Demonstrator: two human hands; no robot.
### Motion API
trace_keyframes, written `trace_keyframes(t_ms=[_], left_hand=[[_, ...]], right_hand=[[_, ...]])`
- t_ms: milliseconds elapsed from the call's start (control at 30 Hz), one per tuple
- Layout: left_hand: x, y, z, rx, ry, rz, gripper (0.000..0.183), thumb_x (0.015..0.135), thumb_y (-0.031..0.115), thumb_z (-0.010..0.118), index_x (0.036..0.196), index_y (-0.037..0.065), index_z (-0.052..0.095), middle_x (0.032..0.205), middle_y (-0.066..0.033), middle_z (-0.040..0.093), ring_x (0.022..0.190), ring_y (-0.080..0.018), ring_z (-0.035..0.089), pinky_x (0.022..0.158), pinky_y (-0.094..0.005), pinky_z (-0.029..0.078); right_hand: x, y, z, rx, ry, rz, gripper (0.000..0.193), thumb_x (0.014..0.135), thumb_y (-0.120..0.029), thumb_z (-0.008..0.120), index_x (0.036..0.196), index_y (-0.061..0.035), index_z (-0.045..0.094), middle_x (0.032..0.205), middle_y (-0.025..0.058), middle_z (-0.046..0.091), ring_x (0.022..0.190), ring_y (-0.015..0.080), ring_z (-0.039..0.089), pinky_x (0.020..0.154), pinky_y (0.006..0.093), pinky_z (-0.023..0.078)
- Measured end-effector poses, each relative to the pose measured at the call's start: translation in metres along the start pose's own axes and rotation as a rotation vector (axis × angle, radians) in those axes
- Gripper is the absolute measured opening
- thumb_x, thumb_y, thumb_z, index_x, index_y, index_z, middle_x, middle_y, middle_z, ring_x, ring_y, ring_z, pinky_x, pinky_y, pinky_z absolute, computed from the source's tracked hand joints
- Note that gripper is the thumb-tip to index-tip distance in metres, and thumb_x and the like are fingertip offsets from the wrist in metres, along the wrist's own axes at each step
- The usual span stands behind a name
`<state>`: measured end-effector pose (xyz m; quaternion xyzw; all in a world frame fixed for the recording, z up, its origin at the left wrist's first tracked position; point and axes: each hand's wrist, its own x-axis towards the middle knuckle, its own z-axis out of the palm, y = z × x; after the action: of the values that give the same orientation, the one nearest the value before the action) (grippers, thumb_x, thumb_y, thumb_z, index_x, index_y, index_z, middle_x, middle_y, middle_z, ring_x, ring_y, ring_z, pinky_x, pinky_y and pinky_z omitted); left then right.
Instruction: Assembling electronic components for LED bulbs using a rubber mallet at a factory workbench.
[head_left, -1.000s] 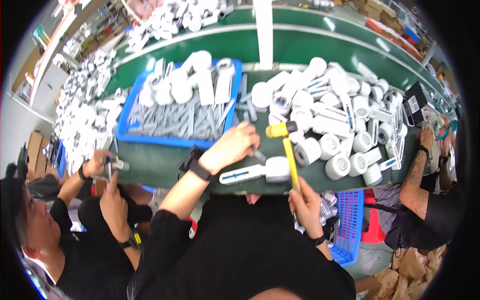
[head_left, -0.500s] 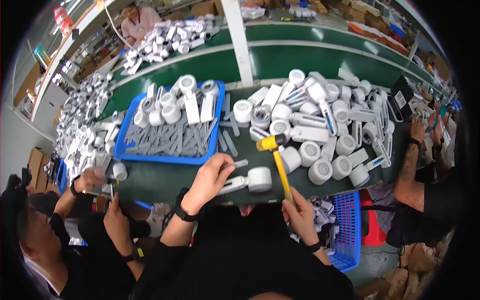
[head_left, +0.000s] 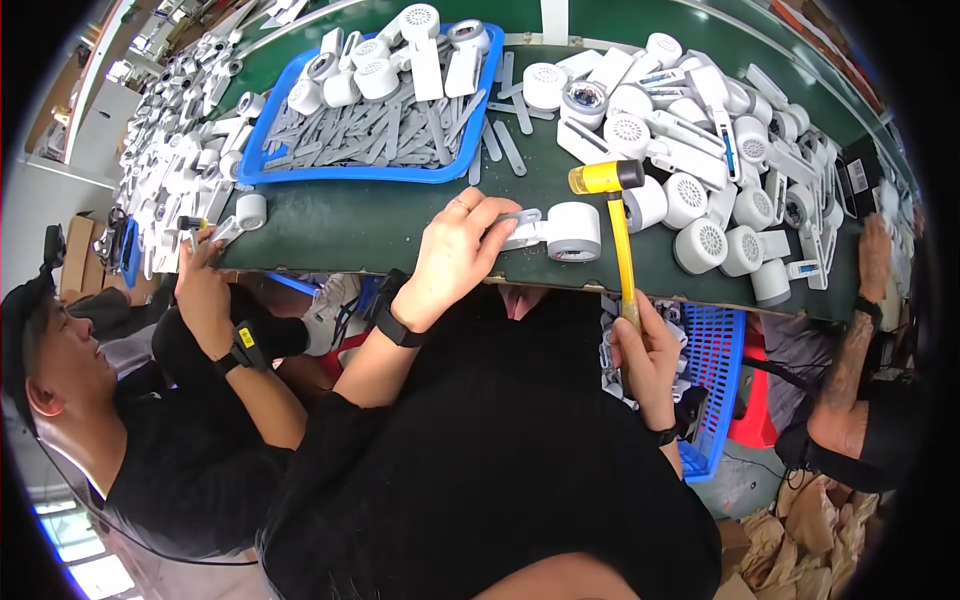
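- Left hand (head_left: 462,250) fingers pinch a flat grey plastic strip (head_left: 517,217) against the white round-headed plastic part (head_left: 560,232) on the green worktop (head_left: 370,225).
- Right hand (head_left: 645,350) fingers wrapped around the yellow-handled mallet (head_left: 615,215), its head just above that part.

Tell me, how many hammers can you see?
1. A yellow hammer is held by the right hand, its head above the green table beside the white part that the left hand holds. Others may be hidden.

Blue tray (head_left: 262,172) of grey strips (head_left: 385,133) — white housings (head_left: 700,190) piled right.
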<state>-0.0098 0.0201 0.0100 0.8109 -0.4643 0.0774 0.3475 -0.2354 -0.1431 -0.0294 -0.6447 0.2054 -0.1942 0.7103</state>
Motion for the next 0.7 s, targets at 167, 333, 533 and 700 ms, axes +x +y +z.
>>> trace_keyframes(t_ms=[167, 333, 533, 700], left_hand=[[-0.008, -0.002, -0.004, -0.039, -0.025, -0.068, 0.025, 0.088, 0.010, 0.065, 0.111, 0.016, 0.072, 0.080, -0.0077, 0.053, 0.072, -0.0240, 0.058, 0.067, -0.0340, 0.049], [-0.008, 0.002, -0.001, 0.049, -0.004, -0.015, 0.026, 0.086, 0.011, 0.066, 0.111, 0.017, 0.073, 0.082, -0.0063, 0.052, 0.073, -0.0228, 0.057, 0.067, -0.0341, 0.050], [-0.013, -0.001, -0.008, 0.078, 0.022, 0.024, 0.026, 0.086, 0.012, 0.067, 0.111, 0.017, 0.073, 0.088, -0.0048, 0.053, 0.079, -0.0223, 0.055, 0.068, -0.0340, 0.049], [-0.007, -0.001, -0.005, 0.106, -0.008, 0.063, 0.027, 0.084, 0.012, 0.069, 0.111, 0.015, 0.073, 0.090, -0.0046, 0.053, 0.085, -0.0230, 0.055, 0.071, -0.0343, 0.050]], right_hand=[[-0.006, -0.004, 0.001, -0.001, -0.016, 0.017, 0.045, 0.095, -0.004, 0.057, 0.139, 0.0014, 0.047, 0.079, 0.0030, 0.059, 0.057, 0.0061, 0.050, 0.051, 0.0186, 0.039], [-0.005, -0.010, 0.007, -0.060, -0.026, -0.008, 0.044, 0.095, -0.004, 0.058, 0.138, 0.0015, 0.049, 0.078, 0.0026, 0.059, 0.056, 0.0058, 0.049, 0.050, 0.0187, 0.039], [-0.006, -0.014, 0.008, -0.198, -0.097, 0.007, 0.043, 0.094, -0.003, 0.058, 0.137, 0.0018, 0.051, 0.075, -0.0006, 0.056, 0.055, 0.0045, 0.049, 0.050, 0.0180, 0.037], [-0.008, -0.030, 0.003, -0.474, -0.087, -0.044, 0.042, 0.090, -0.005, 0.064, 0.131, 0.0016, 0.056, 0.079, 0.0087, 0.063, 0.062, 0.0123, 0.057, 0.059, 0.0258, 0.045]])
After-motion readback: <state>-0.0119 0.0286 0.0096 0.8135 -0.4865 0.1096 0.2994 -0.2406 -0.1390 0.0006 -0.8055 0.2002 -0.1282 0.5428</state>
